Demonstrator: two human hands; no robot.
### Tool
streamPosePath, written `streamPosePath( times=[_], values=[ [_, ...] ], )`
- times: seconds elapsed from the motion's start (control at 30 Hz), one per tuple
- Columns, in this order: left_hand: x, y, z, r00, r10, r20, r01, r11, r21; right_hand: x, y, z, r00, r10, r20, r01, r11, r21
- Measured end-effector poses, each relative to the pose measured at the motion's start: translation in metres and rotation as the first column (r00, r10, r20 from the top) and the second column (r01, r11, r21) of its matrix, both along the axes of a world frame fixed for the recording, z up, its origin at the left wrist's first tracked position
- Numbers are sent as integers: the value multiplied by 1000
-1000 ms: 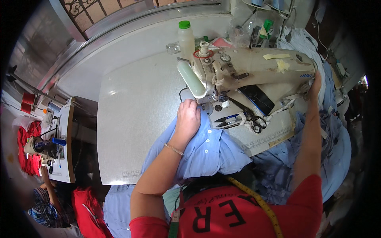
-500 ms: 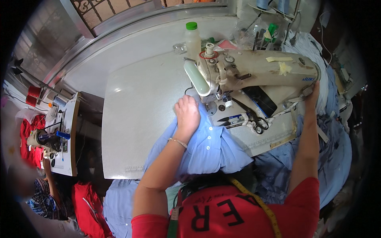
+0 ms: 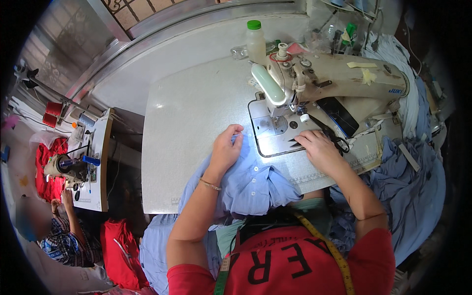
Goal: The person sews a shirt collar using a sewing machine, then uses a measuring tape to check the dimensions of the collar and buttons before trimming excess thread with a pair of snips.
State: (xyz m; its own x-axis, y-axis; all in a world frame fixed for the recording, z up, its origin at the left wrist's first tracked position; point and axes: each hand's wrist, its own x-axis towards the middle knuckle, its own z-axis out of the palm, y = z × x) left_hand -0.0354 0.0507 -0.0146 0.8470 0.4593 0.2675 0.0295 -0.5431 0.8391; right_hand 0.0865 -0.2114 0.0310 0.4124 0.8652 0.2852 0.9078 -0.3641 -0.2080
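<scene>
A light blue buttoned shirt [image 3: 268, 189] lies bunched over the near edge of the table and my lap. At its upper end, my left hand [image 3: 226, 153] is closed on the cloth, just left of the sewing machine's needle plate [image 3: 279, 126]. My right hand [image 3: 319, 150] reaches over the machine bed, fingers closed around small thread snips [image 3: 294, 143] whose pointed tips stick out; the hand covers the rest. Large black scissors [image 3: 341, 143] lie just beyond that hand, partly hidden by it. Above both hands stands the beige sewing machine [image 3: 344, 78].
A black phone [image 3: 339, 116] lies under the machine arm. Behind the machine head stands a green-capped bottle [image 3: 255, 42]. Blue cloth [image 3: 408, 191] is heaped at the right. At left, another person [image 3: 69, 241] works at a second sewing machine [image 3: 64, 164] with red fabric.
My right hand has come from the machine's right end to the thread snips. My left hand has drawn the shirt back from the needle area, uncovering the needle plate. The view has shifted slightly.
</scene>
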Motion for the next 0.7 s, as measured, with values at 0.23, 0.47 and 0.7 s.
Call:
streamPosePath(
  times=[0.23, 0.47, 0.7],
  values=[
    [-2, 3, 1, 996, -80, -34, 78, 996, -49, 11, 16, -9, 996, -20, -86, 19, 1000, -12],
    [-3, 0, -1, 994, -95, -46, 94, 995, -20, -18, 63, 0, 971, 57, -230, -19, 986, 164],
    [-3, 0, -2, 995, -98, -34, 96, 995, -36, -31, 81, -10, 995, -81, -49, 79, 996, -47]
  ],
)
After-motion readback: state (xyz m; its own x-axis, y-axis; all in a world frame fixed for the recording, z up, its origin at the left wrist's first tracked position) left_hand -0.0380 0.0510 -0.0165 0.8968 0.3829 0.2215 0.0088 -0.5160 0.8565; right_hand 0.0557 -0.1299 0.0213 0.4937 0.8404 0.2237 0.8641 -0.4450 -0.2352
